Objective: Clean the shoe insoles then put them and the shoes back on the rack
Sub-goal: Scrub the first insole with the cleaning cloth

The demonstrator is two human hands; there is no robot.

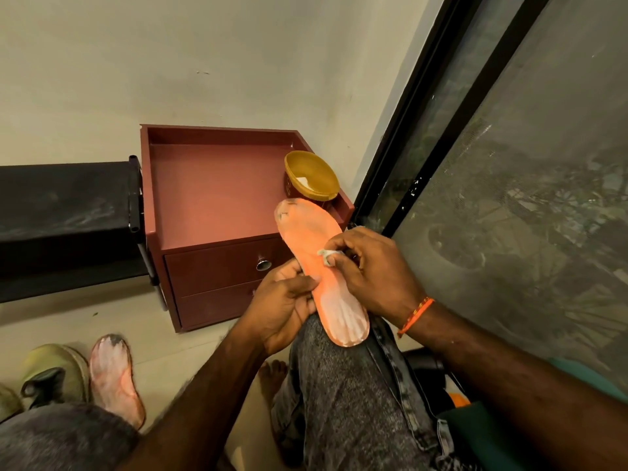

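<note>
An orange insole [307,232] with white worn patches lies along my right knee, toe end pointing away. My left hand [282,300] grips its left edge near the middle, thumb on top. My right hand [370,270] pinches a small white wipe [327,257] and presses it on the insole's right side. A second orange insole [115,375] lies on the floor at lower left, next to an olive-green shoe [54,372]. The black shoe rack [64,219] stands at the left against the wall.
A maroon two-drawer cabinet [210,205] stands ahead, with a yellow tub [311,175] on its top right corner holding a white scrap. A dark-framed screened window [509,164] fills the right side. My bare foot [272,372] rests on the tiled floor.
</note>
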